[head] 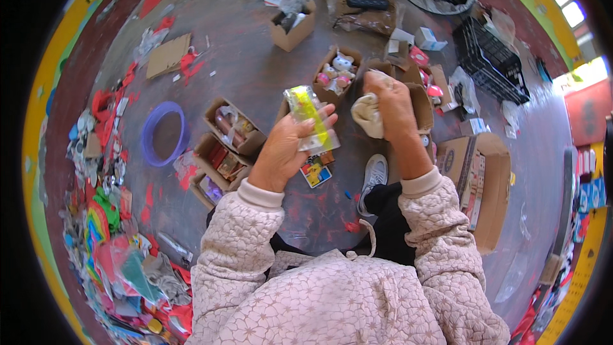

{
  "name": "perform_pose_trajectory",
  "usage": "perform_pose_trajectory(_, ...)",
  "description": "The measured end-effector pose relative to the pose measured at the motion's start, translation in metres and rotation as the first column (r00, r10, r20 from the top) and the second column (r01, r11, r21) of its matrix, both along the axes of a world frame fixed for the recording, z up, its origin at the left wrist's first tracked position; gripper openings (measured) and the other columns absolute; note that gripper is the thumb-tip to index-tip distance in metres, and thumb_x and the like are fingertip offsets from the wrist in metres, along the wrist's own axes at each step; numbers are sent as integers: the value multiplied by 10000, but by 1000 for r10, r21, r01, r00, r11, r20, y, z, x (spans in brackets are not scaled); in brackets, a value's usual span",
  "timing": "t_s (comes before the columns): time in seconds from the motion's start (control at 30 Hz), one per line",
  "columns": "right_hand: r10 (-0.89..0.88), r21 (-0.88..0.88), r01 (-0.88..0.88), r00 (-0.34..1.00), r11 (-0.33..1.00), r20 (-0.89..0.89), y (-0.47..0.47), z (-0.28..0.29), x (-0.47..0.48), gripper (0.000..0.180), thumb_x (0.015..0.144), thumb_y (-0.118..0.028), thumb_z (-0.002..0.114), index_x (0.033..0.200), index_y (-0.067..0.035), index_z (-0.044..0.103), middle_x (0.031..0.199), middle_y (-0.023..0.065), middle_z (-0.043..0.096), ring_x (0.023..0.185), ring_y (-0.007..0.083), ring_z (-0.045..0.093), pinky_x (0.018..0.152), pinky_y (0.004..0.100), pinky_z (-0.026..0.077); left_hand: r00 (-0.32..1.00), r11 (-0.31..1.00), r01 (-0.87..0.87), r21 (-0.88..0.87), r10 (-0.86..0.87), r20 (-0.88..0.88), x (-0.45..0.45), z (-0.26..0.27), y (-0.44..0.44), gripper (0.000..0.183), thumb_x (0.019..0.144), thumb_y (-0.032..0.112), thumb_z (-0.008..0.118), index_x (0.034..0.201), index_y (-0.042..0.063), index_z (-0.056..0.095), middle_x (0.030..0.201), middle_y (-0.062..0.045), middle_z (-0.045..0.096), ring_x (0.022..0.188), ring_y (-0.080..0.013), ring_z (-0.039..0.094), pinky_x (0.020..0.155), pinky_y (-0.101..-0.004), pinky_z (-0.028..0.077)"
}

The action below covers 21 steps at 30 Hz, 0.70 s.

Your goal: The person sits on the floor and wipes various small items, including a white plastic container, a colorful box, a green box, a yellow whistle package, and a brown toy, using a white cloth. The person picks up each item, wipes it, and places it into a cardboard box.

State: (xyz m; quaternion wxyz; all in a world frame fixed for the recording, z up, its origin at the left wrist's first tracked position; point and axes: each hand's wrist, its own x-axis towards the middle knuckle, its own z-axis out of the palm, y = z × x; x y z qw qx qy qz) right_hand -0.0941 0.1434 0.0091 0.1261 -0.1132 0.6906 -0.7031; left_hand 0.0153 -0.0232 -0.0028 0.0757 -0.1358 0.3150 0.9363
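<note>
In my left hand (pixel 282 146) is a clear plastic packet (pixel 313 120) with a bright yellow-green strip inside, pinched under the thumb with the fingers spread behind it. My right hand (pixel 390 100) is closed around a cream cloth item (pixel 368 116), perhaps a glove or sock, which hangs from the left side of the fist. Between and beyond the hands, a cardboard box (pixel 357 55) holds plush-like toys with white heads (pixel 343 62). On the floor below the packet lies a colourful picture card (pixel 316 175). A grey-white shoe (pixel 376 172) shows under my right hand.
Small cardboard boxes of goods (pixel 210 141) and a purple plastic basin (pixel 145 127) stand at left. Mixed scraps (pixel 129 268) pile along the left wall. At right are a larger carton (pixel 500 191) and a black crate (pixel 488 64). An open box (pixel 289 38) stands farther off.
</note>
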Motion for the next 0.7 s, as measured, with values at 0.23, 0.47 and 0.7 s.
perform_pose_trajectory(0.23, 516, 196, -537, 843, 821, 152, -25, -9, 41, 297, 835, -274, 612, 815, 23, 620, 684, 22, 576, 591, 83, 529, 535, 238, 441, 983, 989, -140, -47, 133, -128, -1, -5, 9, 415, 911, 70, 409, 1315, 12, 337, 1308, -126, 452, 1159, -220, 462, 992, -356, 367)
perform_pose_trajectory(0.47, 573, 192, -625, 776, 757, 263, -22, 15, 38, 188, 807, -159, 622, 836, 26, 634, 707, 33, 604, 599, 72, 545, 560, 224, 449, 970, 986, -163, 40, 168, -179, 2, 7, -18, 377, 906, 209, 503, 1210, -6, 446, 1184, -139, 535, 1058, -229, 554, 917, -345, 444)
perform_pose_trajectory(0.7, 584, 266, -667, 741, 696, 333, -21, 28, 37, 194, 788, -155, 634, 832, 34, 651, 701, 42, 626, 583, 92, 571, 536, 225, 460, 988, 995, -62, -80, 50, -149, 7, 7, -14, 302, 875, 91, 523, 1154, -18, 485, 1129, -168, 565, 1038, -241, 566, 906, -354, 458)
